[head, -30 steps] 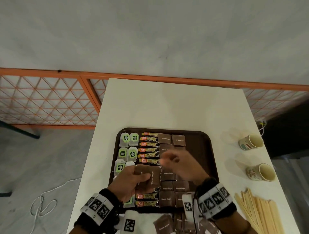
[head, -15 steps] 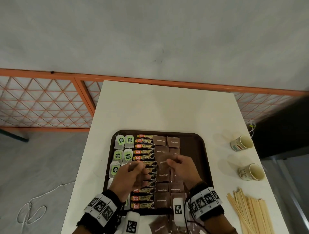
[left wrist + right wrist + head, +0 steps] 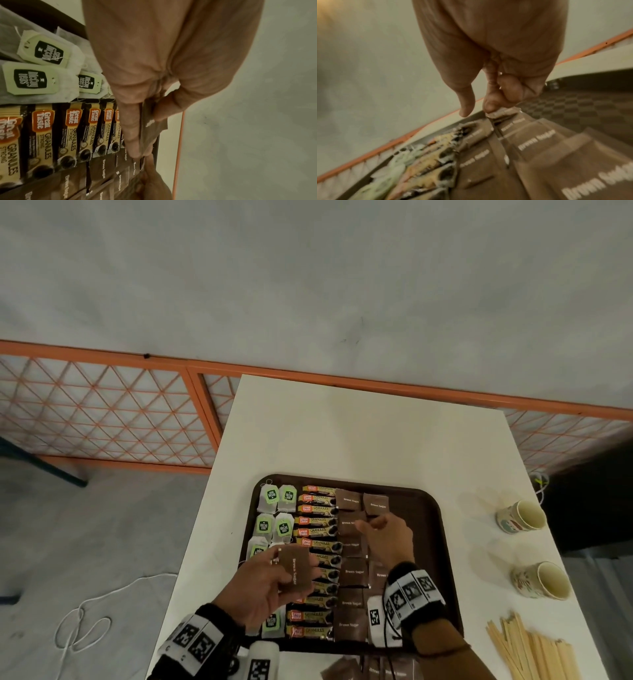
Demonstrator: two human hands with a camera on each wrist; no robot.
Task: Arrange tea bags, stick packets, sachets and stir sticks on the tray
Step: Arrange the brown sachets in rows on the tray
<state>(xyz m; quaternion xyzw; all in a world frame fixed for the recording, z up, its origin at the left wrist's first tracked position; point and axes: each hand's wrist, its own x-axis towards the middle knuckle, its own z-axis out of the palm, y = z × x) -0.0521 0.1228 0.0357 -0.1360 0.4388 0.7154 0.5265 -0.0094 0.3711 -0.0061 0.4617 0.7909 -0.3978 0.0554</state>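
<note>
Nearest, at the worktop [image 3: 359,426] front edge, loose brown sachets [image 3: 342,672] off the tray. Right of these, stir sticks [image 3: 534,652] in a flat heap on the worktop. On the dark tray [image 3: 442,542], three columns: tea bags [image 3: 274,525] along the left, stick packets [image 3: 317,520] in the middle, brown sugar sachets [image 3: 352,573] in two rows to the right, right part of the tray bare. Left hand [image 3: 260,587] raised above the packets, thumb and fingers pinching a small stack of sachets [image 3: 296,571] held flat-on to the head view. Right hand [image 3: 387,537] lower, over the far sachet rows, thumb apart, index fingertip [image 3: 488,106] pressed onto a sachet, other fingers curled in; blurred in the wrist view. Beyond, to the right, two paper cups [image 3: 524,517] lying on their sides. Farthest, an orange lattice rail [image 3: 102,412] against a grey wall.
</note>
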